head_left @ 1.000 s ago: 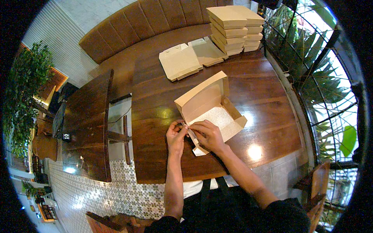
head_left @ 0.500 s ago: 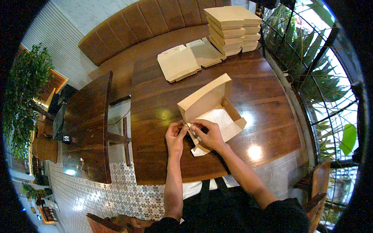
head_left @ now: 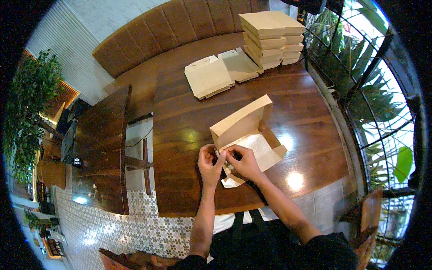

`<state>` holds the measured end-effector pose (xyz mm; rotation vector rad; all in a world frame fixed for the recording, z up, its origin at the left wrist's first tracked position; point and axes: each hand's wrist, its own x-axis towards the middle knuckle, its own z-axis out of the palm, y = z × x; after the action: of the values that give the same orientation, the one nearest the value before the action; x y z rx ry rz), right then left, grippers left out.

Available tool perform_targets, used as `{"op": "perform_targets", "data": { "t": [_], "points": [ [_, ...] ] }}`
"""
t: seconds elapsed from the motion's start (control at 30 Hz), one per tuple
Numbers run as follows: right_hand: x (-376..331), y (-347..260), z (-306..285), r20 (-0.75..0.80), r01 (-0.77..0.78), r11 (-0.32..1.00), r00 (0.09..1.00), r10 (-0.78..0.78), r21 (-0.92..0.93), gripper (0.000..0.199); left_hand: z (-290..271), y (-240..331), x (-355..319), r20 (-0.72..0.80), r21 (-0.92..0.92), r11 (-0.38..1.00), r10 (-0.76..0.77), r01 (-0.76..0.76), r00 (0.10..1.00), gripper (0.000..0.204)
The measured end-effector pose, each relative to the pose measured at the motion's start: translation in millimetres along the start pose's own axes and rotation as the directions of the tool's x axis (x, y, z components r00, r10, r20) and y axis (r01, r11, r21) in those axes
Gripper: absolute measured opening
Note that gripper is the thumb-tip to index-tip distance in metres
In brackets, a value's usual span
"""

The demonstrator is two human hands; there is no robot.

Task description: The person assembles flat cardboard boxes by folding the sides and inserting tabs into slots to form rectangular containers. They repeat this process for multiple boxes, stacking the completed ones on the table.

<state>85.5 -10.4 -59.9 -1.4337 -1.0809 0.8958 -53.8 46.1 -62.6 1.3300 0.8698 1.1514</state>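
Note:
A brown cardboard box [head_left: 243, 128] with a raised lid stands on the wooden table in front of me. Its end nearest the table's front edge has loose side flaps. My left hand [head_left: 210, 165] is at the box's left corner, thumb and fingers pinched on the cardboard there. Beside it, my right hand [head_left: 243, 164] reaches over the near side, its fingertips closed at the same corner. Both sets of fingertips nearly meet, and they hide the tab or flap between them.
Flattened cardboard blanks [head_left: 208, 80] lie beyond the box. Stacked folded boxes [head_left: 263, 27] stand at the back right of the table [head_left: 177, 180]. A second wooden table [head_left: 101, 153] is to the left, a brown padded bench [head_left: 166, 31] behind, and a plant-filled window grille at right.
The hands and box sit slightly lower and farther right in view, as do the stacked boxes. My left fingers have curled more, and both hands stay at the same corner.

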Motion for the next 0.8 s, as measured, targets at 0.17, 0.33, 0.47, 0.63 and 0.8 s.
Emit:
{"op": "perform_targets", "data": {
  "t": [0.17, 0.33, 0.47, 0.63, 0.8],
  "points": [
    [3, -6, 0, 0.017, -0.038, 0.995, 0.999, 0.037, 0.089, 0.02, 1, 2, 0, -0.003, 0.05, 0.999, 0.022, -0.022, 1.0, 0.032],
    [6, -7, -4, 0.078, -0.087, 0.99, 0.994, 0.079, 0.107, 0.02, -1, 0, 2, 0.01, 0.049, 0.997, 0.057, -0.057, 0.998, 0.028],
    [7, 1, -3, 0.04, -0.018, 0.999, 0.999, 0.017, 0.031, 0.019, 2, -5, 1, -0.014, 0.131, 0.987, 0.1, -0.097, 0.995, 0.026],
    [7, 8, 5, -0.052, 0.034, 0.998, 0.998, -0.036, -0.046, 0.018, 2, -10, 1, -0.087, 0.287, 0.952, 0.134, -0.104, 0.987, 0.026],
    [7, 3, 8, -0.071, 0.024, 0.991, 0.997, -0.033, -0.128, 0.02, -2, -14, 1, -0.099, 0.322, 0.942, 0.133, -0.095, 0.986, 0.028]
  ]
}}
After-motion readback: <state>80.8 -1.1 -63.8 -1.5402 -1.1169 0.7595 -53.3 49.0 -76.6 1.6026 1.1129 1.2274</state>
